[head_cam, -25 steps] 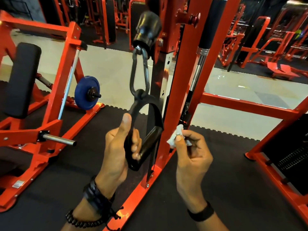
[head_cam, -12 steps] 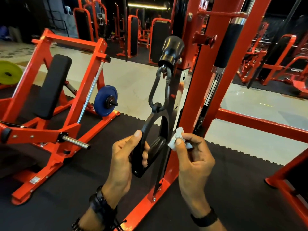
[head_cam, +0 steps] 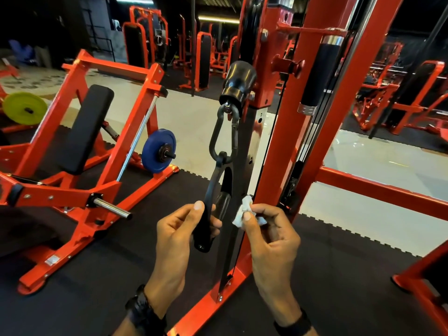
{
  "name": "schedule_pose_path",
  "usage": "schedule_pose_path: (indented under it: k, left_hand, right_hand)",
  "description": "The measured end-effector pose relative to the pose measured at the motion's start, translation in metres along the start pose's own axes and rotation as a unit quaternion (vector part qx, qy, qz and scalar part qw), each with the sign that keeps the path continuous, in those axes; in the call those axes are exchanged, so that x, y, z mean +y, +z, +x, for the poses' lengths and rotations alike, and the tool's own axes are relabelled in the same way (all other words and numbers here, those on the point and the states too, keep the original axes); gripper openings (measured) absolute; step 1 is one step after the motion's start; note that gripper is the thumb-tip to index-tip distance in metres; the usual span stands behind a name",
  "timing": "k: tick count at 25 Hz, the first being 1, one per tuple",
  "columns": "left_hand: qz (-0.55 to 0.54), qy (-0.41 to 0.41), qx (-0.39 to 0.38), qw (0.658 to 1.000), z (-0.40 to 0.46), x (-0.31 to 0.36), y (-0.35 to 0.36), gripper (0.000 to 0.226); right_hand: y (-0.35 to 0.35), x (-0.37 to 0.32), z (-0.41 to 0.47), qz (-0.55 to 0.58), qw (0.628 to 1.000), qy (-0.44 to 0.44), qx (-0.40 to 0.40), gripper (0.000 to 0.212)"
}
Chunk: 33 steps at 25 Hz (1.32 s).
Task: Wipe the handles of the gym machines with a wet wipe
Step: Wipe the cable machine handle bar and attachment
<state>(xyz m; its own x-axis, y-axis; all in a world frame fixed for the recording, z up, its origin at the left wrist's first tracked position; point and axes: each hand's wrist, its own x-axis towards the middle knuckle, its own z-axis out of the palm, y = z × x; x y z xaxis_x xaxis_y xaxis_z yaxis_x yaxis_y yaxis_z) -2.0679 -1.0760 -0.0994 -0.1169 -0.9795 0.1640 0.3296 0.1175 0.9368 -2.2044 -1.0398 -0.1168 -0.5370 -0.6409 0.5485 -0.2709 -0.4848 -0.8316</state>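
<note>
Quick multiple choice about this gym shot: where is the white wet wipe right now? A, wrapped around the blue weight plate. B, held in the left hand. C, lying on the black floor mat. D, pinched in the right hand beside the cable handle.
D: the crumpled wet wipe is pinched between the thumb and fingers of the right hand, just right of the black cable handle, which the left hand grips.

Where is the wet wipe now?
In the head view, the wet wipe is pinched in the right hand, just right of the black cable handle.
</note>
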Motion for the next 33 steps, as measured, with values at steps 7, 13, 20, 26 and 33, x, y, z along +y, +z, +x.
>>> schedule_pose_path:
  k: [7,13,20,26,33]
  left_hand:
    - [0.005,0.018,0.034,0.999,-0.013,-0.001,0.012,0.031]
    - [0.058,0.098,0.068,0.991,0.006,0.016,0.019,0.032]
    - [0.136,0.273,0.052,0.951,0.01,0.053,0.049,0.047]
    - [0.131,0.374,-0.033,0.918,0.006,0.058,0.092,0.045]
    - [0.216,0.358,-0.08,0.905,0.047,0.057,0.156,0.04]
  right_hand:
    - [-0.009,-0.007,0.012,0.013,0.999,-0.012,-0.044,0.011]
    - [-0.019,-0.022,0.039,-0.004,0.999,-0.041,-0.025,0.021]
    - [-0.044,-0.045,0.069,-0.043,0.996,-0.064,0.05,0.013]
    - [-0.072,-0.057,0.097,-0.072,0.991,-0.094,0.058,0.019]
    - [-0.106,-0.047,0.169,-0.109,0.983,-0.147,0.014,0.018]
